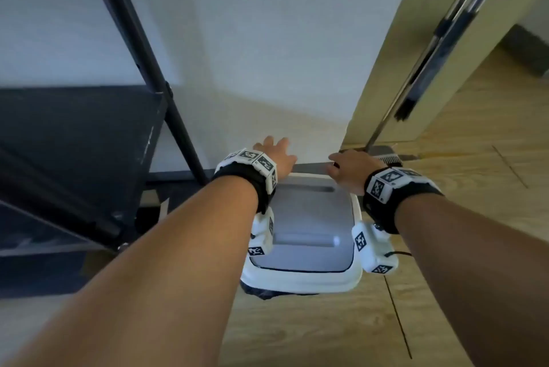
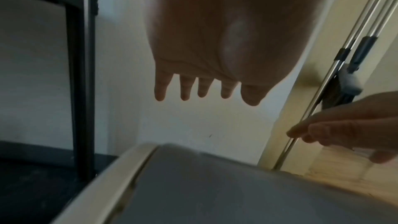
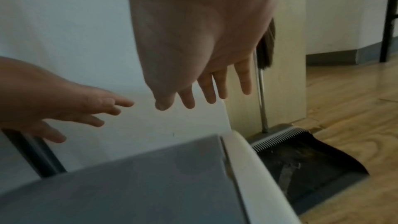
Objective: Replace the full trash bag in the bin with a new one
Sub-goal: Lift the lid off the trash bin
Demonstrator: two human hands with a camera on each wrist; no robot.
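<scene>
The bin (image 1: pixel 301 274) stands on the floor against the wall, its grey lid (image 1: pixel 309 227) down, directly below and between my wrists. My left hand (image 1: pixel 274 155) and right hand (image 1: pixel 347 170) hover over its far corners, fingers spread, gripping nothing. Each looks equally near the rear rim, so I judge both drop straight down.

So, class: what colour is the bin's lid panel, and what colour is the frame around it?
The lid panel is grey; its frame is white. The head view shows both best.
</scene>
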